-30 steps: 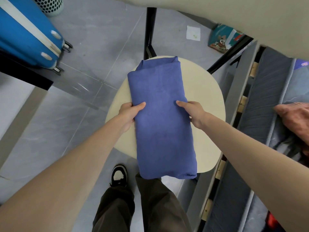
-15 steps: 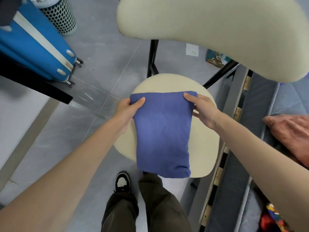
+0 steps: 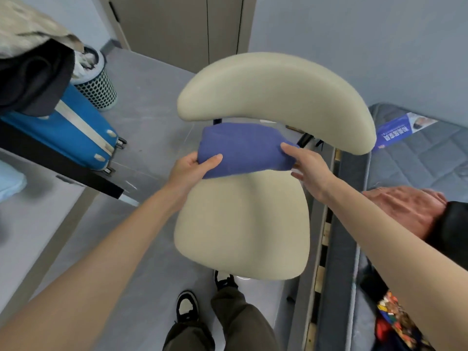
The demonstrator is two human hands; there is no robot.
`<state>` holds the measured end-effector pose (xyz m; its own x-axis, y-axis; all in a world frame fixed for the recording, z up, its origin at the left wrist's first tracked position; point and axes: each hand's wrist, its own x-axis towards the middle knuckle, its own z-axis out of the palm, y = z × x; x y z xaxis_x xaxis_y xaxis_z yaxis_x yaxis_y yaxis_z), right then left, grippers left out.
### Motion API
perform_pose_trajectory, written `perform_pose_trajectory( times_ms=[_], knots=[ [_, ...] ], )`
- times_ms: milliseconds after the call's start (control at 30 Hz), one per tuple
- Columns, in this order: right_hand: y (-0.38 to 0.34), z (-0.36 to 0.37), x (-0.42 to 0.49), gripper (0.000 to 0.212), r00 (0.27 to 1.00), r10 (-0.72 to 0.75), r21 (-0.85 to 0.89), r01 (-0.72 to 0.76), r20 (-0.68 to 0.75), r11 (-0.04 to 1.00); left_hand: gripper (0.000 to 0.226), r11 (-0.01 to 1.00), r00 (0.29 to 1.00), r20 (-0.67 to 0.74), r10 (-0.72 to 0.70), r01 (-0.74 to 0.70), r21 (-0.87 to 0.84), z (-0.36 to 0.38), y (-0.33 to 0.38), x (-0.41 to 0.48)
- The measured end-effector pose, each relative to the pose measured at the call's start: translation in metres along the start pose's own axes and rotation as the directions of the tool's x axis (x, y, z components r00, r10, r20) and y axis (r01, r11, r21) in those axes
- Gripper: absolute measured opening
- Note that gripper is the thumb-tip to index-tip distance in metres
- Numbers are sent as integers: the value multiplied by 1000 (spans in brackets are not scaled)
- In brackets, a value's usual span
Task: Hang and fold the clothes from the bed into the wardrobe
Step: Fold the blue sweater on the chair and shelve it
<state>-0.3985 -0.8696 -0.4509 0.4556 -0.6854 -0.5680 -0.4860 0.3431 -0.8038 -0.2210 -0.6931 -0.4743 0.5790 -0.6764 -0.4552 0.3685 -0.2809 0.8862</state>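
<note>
Holding the folded blue garment point(image 3: 243, 148) by its two sides, I have my left hand point(image 3: 188, 171) curled round the left edge, thumb on top. My right hand point(image 3: 310, 165) pinches the right edge, thumb over and fingers under. The bundle hangs in the air between my hands, above the far part of the chair seat point(image 3: 240, 224) and just under the chair back point(image 3: 273, 97).

I judge it soft, light and limp. The folds would likely slip open if I let one side go, so I want a grip on both edges or a flat palm beneath. Beyond my hands the chair back blocks any straight push forward, and I would have to carry the bundle around or over it.

Well to the left of my left hand are a blue suitcase point(image 3: 76, 130) and a basket point(image 3: 97, 89). To the right of my right hand lies the bed point(image 3: 417, 160), with a red garment point(image 3: 405, 206) on it.
</note>
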Motion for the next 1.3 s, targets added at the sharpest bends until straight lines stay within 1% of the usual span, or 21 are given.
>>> perform_pose_trajectory(
  times_ms=[33, 100, 200, 267, 367, 400, 467, 533, 567, 600, 700, 733, 800, 900, 933, 1000, 1033, 1100, 1133, 1200, 1300],
  knots=[
    [11, 1, -4, 27, 999, 16, -18, -17, -29, 1000, 20, 999, 1000, 5, -18, 18, 35, 1, -8, -2],
    [42, 5, -9, 25, 994, 63, -49, -68, -86, 996, 22, 995, 997, 19, -74, 73, 62, 3, -34, -4],
    [100, 10, -10, 23, 978, 160, -83, -172, -136, 982, 9, 975, 985, -2, -171, 170, 147, 7, -83, -8],
    [136, 14, -14, 24, 963, 232, -104, -247, -137, 963, 8, 948, 971, -27, -238, 238, 213, 6, -116, -14],
    [178, 15, -25, 43, 937, 318, -144, -338, -148, 930, 15, 903, 947, -48, -317, 317, 291, 2, -153, -27],
    [188, 15, -29, 46, 927, 340, -169, -364, -157, 916, 14, 884, 937, -49, -345, 342, 317, 0, -161, -32],
    [202, 14, -35, 41, 903, 398, -211, -426, -164, 880, 12, 851, 905, -19, -424, 406, 334, -5, -173, -41],
    [209, 14, -38, 26, 875, 460, -243, -484, -152, 841, 16, 816, 856, 23, -516, 484, 317, -8, -179, -47],
    [209, 14, -37, 22, 869, 472, -256, -495, -149, 830, 17, 803, 840, 34, -542, 505, 317, -9, -179, -48],
    [207, 15, -35, 22, 871, 468, -266, -491, -150, 829, 18, 801, 834, 39, -550, 514, 309, -10, -178, -47],
    [195, 18, -21, 38, 899, 398, -233, -433, -184, 871, 21, 843, 859, 36, -510, 492, 216, -10, -169, -34],
    [188, 19, -14, 39, 907, 372, -210, -409, -196, 888, 20, 863, 875, 29, -483, 470, 187, -10, -164, -26],
    [171, 20, 3, 32, 923, 324, -156, -358, -209, 920, 18, 908, 918, 15, -396, 390, 155, -8, -152, -6],
    [145, 21, 35, 11, 943, 254, -70, -274, -213, 959, 19, 968, 975, -5, -222, 220, 123, -1, -133, 29],
    [139, 22, 47, 9, 950, 234, -59, -251, -206, 966, 21, 974, 983, -21, -180, 181, 134, 2, -128, 41],
    [133, 24, 68, 9, 959, 217, -86, -236, -183, 968, 29, 964, 990, -38, -133, 138, 227, 6, -126, 62],
    [135, 25, 78, 18, 960, 219, -116, -241, -174, 964, 38, 944, 989, -51, -142, 150, 294, 7, -129, 71],
    [144, 29, 92, 44, 956, 237, -187, -268, -176, 945, 60, 869, 967, -122, -224, 255, 424, 8, -141, 83],
    [151, 31, 96, 52, 952, 246, -215, -283, -183, 935, 68, 836, 952, -155, -263, 306, 455, 8, -147, 86],
    [166, 35, 102, 60, 943, 270, -248, -313, -194, 917, 75, 812, 931, -204, -303, 364, 455, 10, -160, 89],
    [183, 45, 108, 64, 928, 288, -299, -351, -236, 887, 80, 798, 901, -297, -317, 422, 429, 20, -174, 94]
  ],
)
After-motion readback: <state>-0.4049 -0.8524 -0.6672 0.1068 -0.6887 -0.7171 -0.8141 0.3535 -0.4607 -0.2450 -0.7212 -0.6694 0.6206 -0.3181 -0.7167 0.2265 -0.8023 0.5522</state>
